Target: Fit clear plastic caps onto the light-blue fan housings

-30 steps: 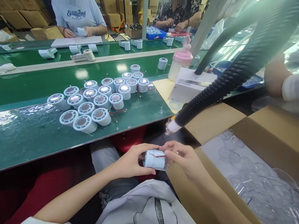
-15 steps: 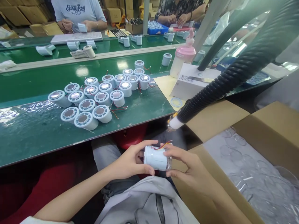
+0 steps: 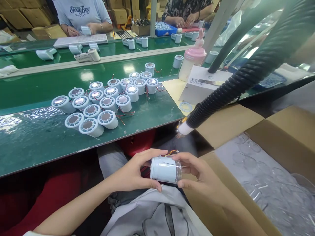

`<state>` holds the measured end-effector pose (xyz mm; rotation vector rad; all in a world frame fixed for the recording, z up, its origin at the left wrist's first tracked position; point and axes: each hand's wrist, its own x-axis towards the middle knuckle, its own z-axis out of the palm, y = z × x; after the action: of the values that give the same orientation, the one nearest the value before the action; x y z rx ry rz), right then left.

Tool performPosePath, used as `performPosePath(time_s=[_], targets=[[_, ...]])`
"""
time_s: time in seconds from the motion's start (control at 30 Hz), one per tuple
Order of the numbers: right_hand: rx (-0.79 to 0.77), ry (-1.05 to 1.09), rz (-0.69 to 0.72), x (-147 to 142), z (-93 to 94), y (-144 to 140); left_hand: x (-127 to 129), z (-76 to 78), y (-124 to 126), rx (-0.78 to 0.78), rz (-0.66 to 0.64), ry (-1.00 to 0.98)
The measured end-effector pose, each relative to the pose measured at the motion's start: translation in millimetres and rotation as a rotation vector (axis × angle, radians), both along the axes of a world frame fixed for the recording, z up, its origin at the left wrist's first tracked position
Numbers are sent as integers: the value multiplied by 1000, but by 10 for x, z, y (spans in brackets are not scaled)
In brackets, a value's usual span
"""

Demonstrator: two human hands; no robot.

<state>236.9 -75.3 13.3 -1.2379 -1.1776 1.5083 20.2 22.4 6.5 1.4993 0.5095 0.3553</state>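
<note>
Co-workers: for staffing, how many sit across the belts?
2: person in pale blue T-shirt, top left; person in dark patterned top, top centre-right. Others may be out of frame.

A long green conveyor belt (image 3: 36, 137) runs across the room, its glossy surface catching overhead light in bright patches. A pale divider rail (image 3: 118, 59) separates it from a second green lane at the far edge. Stacked cardboard cartons (image 3: 19, 14) fill the far wall behind two seated co-workers, and a white post (image 3: 153, 16) rises between them
</note>
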Motion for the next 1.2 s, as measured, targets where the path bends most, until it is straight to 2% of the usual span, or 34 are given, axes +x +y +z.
performPosePath(time_s=[0.27,0.73,0.93,1.1,1.2], targets=[[-127,191,-2,-20,-11,-3,-5,38,2,91,1,-1],[-358,260,-81,-117,17,57,-2,55,6,174,-2,-6],[-416,293,-44,-154,-73,57,-11,37,14,200,-20,-40],[-516,360,-46,-202,-88,82,-29,-1,23,152,-39,-73],[-571,389,-8,-217,-88,80,-29,-13,26,188,-45,-88]])
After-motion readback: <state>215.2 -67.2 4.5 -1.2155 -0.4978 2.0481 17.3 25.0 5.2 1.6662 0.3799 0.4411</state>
